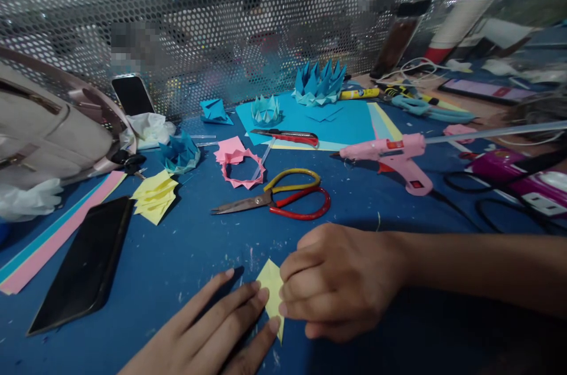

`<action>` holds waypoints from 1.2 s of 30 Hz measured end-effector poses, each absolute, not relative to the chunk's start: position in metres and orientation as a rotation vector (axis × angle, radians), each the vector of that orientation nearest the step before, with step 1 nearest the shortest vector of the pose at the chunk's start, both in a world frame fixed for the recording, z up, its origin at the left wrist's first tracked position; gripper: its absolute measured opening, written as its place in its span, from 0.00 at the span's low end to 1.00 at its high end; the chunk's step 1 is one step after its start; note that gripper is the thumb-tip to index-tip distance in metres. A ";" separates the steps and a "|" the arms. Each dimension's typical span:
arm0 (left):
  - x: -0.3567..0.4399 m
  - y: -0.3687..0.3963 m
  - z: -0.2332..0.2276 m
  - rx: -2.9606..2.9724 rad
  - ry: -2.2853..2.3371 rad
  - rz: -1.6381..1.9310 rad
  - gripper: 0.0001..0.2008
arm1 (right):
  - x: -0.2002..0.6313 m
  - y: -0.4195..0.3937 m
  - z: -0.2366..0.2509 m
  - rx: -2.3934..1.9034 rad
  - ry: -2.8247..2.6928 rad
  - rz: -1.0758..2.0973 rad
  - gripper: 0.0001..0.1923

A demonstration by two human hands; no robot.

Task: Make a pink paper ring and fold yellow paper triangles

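Both my hands press a small folded piece of yellow paper (271, 285) flat on the blue table (186, 251) near the front edge. My left hand (217, 333) lies with fingers stretched out, fingertips on the paper's left edge. My right hand (339, 280) is curled, its fingertips pinching the paper's right side. Just beyond the hands lie scissors (277, 199) with one yellow and one red handle, blades pointing left.
A black phone (82, 266) lies at left beside pink and blue paper strips (48, 242). Yellow folded pieces (155, 195), a pink paper ring (243, 167), blue folded crowns (318, 82), a red utility knife (290, 136) and a pink glue gun (394, 156) lie farther back. A perforated metal screen (248, 15) closes the back.
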State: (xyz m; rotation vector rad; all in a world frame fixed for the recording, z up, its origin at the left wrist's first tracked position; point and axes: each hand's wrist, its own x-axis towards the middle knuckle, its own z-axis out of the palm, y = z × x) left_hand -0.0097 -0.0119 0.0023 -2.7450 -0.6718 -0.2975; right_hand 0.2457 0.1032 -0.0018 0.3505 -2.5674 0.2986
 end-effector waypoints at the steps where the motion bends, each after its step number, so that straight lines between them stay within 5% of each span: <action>1: -0.009 -0.012 0.002 -2.731 -0.667 -0.287 0.19 | 0.246 0.104 -0.002 0.347 -2.566 0.295 0.13; 11: -0.006 -0.013 -0.001 -2.673 -0.637 -0.241 0.20 | 0.246 0.104 -0.002 0.364 -2.550 0.296 0.12; 18: -0.016 -0.010 -0.019 -2.778 -0.655 -0.572 0.15 | 0.246 0.104 -0.003 0.374 -2.559 0.258 0.13; 36: -0.015 -0.011 -0.018 -2.714 -0.604 -0.395 0.16 | 0.246 0.104 -0.002 0.372 -2.554 0.262 0.13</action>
